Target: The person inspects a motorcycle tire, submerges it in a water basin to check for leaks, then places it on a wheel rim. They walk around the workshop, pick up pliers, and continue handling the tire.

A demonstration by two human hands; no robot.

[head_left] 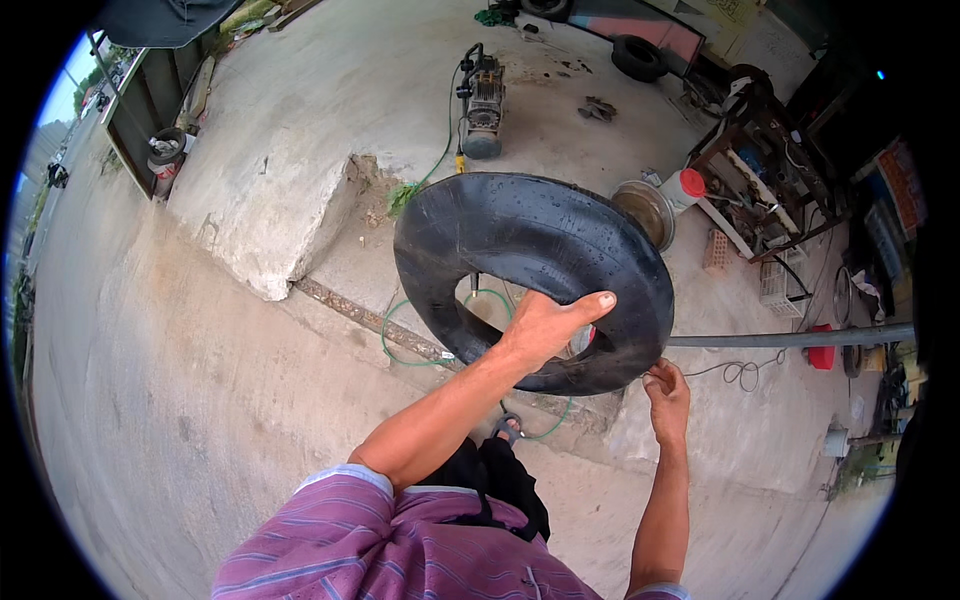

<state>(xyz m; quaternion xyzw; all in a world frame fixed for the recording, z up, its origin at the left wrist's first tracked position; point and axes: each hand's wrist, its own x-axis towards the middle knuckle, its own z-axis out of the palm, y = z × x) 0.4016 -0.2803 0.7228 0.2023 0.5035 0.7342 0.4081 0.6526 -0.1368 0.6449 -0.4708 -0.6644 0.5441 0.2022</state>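
A black inflated inner tube (pixel 530 225), spotted with drops, is held up at chest height. My left hand (pixel 550 325) grips it through the centre hole, thumb lying over the inner rim. A short valve stem (pixel 474 285) shows inside the hole. My right hand (pixel 668 390) is at the tube's lower right edge, fingertips closed against it. A green hose (pixel 385 330) lies looped on the concrete below, partly hidden by the tube.
An air compressor (pixel 483 110) stands beyond the tube. At right are a metal rim (pixel 640 205), white bucket (pixel 683 188), cluttered workbench (pixel 760 175), red container (pixel 821 347) and horizontal pole (pixel 790 338). A tyre (pixel 636 58) lies farther back. A broken concrete edge (pixel 310 240) runs at left.
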